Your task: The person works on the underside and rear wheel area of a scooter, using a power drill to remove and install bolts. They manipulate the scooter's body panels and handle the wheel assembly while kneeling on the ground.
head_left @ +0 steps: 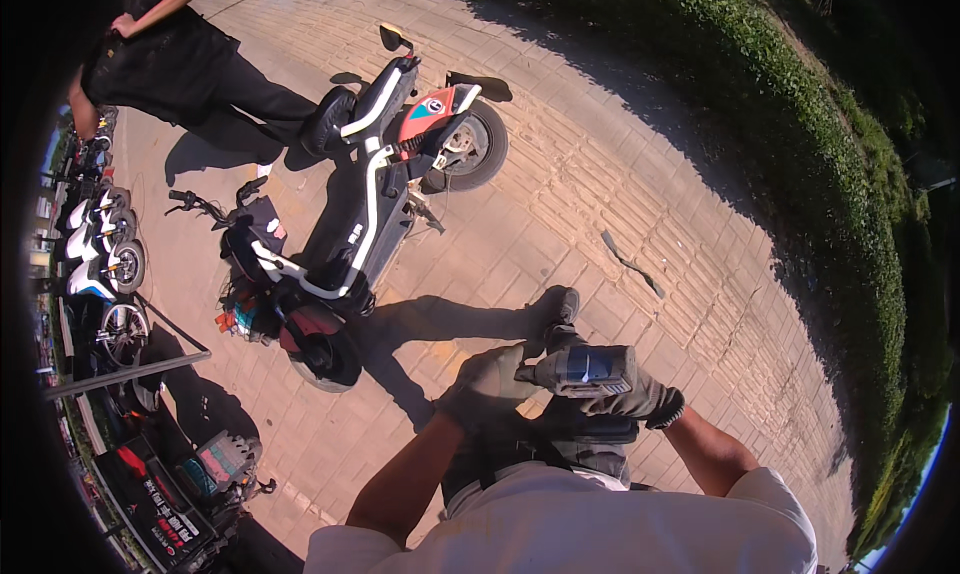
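In a grey work glove, my right hand (637,401) is closed on the handle of a cordless impact driver (589,370), blue and black, held level at waist height with its nose pointing left. My left hand (487,386), also gloved, is at the tool's nose; its fingers are partly hidden, and whether they grip the nose or a small part is not clear. Beyond my hands an electric scooter (367,199) with a white frame stands on the paving, its red rear cover (427,113) towards the upper right.
A person in black (165,71) stands behind the scooter. A dark strip (632,264) lies on the brick paving. Parked scooters (105,244) line the left side, near a metal bar (127,375) and a black delivery box (154,499). A hedge (847,146) borders the right.
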A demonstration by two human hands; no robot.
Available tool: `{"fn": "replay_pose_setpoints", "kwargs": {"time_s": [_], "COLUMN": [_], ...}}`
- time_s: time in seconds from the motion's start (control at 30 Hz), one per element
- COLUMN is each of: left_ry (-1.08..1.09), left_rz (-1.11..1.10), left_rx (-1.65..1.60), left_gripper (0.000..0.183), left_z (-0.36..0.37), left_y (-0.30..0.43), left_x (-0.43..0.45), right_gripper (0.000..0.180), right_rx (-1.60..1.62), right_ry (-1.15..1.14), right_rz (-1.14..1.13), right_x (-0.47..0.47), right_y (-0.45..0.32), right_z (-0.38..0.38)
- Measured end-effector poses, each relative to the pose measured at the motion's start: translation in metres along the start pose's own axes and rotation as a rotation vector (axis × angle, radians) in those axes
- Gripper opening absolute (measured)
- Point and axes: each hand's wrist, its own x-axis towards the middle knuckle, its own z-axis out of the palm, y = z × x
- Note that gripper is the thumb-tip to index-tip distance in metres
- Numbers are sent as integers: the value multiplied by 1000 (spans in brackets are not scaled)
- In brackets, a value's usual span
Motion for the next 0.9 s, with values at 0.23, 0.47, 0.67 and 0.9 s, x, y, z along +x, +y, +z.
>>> {"fn": "replay_pose_setpoints", "kwargs": {"time_s": [0.23,0.47,0.67,0.9], "left_ry": [651,555,733,672], "left_rz": [50,-555,-818,-522], "left_rx": [-101,-1745,-1700,-1798], "left_gripper": [52,26,57,44], "left_z": [-34,-39,-33,-32], "left_y": [-21,-221,-308,-390], "left_x": [207,409,566,641], "right_gripper": [37,35,22,26], "right_rx": [38,-142,21,232], "right_ry": [159,421,492,162], "right_rz": [135,224,529,685], "right_x": [137,301,427,539], "right_y": [-82,-90,-8,94], "right_z": [-195,-366,-501,-587]}}
